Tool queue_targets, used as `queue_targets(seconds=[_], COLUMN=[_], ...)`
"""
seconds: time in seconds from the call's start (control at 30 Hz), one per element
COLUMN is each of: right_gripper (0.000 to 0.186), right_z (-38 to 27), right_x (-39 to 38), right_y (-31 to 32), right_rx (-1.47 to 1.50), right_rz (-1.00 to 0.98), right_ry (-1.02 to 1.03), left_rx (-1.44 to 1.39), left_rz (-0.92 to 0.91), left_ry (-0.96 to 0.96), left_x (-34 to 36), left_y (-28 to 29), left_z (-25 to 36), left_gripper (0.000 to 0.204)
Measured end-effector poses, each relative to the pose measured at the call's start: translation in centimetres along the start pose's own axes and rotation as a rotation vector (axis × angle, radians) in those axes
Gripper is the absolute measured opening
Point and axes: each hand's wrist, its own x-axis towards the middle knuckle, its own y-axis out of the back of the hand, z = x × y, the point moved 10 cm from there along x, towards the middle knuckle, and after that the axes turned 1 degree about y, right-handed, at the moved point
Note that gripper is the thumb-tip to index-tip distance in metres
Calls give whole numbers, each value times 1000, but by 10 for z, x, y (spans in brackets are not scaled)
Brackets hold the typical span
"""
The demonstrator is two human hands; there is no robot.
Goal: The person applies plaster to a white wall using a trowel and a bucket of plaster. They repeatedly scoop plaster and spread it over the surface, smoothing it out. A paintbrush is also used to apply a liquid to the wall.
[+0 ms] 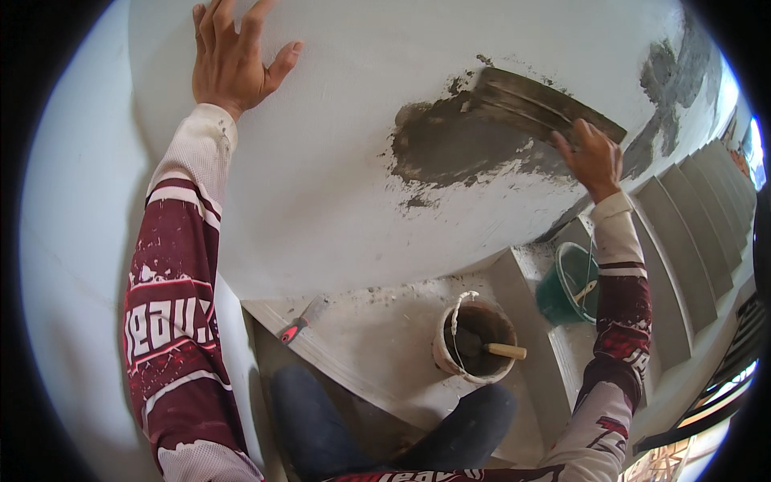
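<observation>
Hiding its own handle, the right hand point(593, 157) grips a long plastering trowel point(534, 104) at the upper right of the frame; the blade's long axis runs from upper left down to lower right, flat on the white wall point(337, 185) over a grey wet patch point(458, 149). The left hand point(233, 56) lies open, fingers spread, at upper left, arm straight, fingertips cut off by the frame's top.

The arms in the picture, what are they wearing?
Both arms wear long jersey sleeves, dark red with white stripes, white splatter patterns and big white letters. The left sleeve and the right sleeve end in white mesh cuffs. The left hand and right hand are bare, without gloves.
</observation>
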Motion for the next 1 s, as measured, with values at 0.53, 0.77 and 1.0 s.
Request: queue_targets(seconds=[0.53,0.77,1.0], right_gripper=[31,33,32], right_z=[-30,-58,7], right_x=[10,21,3], right_y=[3,2,-1], right_rx=[7,32,-43], right_rz=[-61,-72,-116], right_ry=[-6,-15,-100], left_rx=[47,21,8], left_rz=[-58,-19,-21], left_ry=[9,-10,7], left_x=[-7,-3,-2], left_y=[-5,2,-3], left_z=[-4,-6,-5], left_gripper=[67,69,68])
